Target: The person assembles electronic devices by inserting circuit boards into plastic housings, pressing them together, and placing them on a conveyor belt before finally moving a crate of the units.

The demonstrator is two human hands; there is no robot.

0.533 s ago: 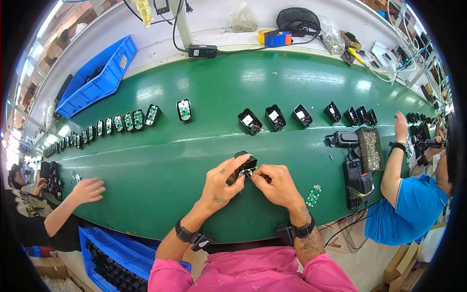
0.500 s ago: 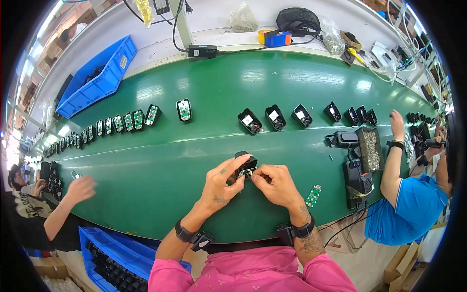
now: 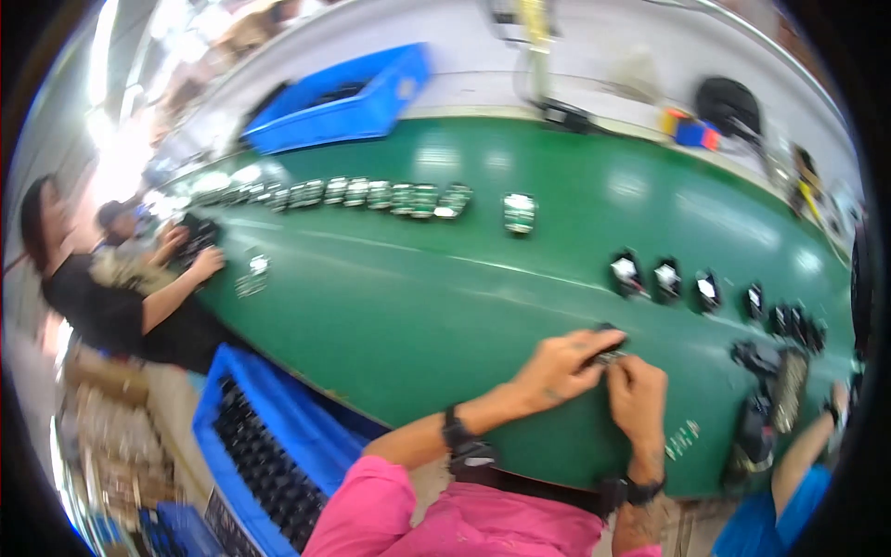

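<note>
My left hand (image 3: 555, 373) is closed around a small black plastic housing (image 3: 608, 336) just above the green bench (image 3: 408, 306). Against the housing's near side, my right hand (image 3: 639, 397) has its fingers pinched together; blur hides what is between them. A pale, thin part shows where the fingertips of both hands meet. On the bench right of my right hand lies a loose green circuit board (image 3: 683, 440). Beyond my hands, several open black housings (image 3: 666, 278) with white patches inside stand in a row.
Housings with green boards (image 3: 423, 200) line the bench toward the left, one (image 3: 520, 213) apart. Blue bins stand at the back (image 3: 325, 125) and near left, the latter (image 3: 343, 455) holding black parts. Co-workers sit left (image 3: 102, 297) and right (image 3: 789, 520). Dark tools (image 3: 756, 436) stand at right.
My head has turned left, so the scene has shifted rightward and blurred. Both hands stay together at the housing. The left co-worker's hand has moved back to the black parts; a pale board lies nearby.
</note>
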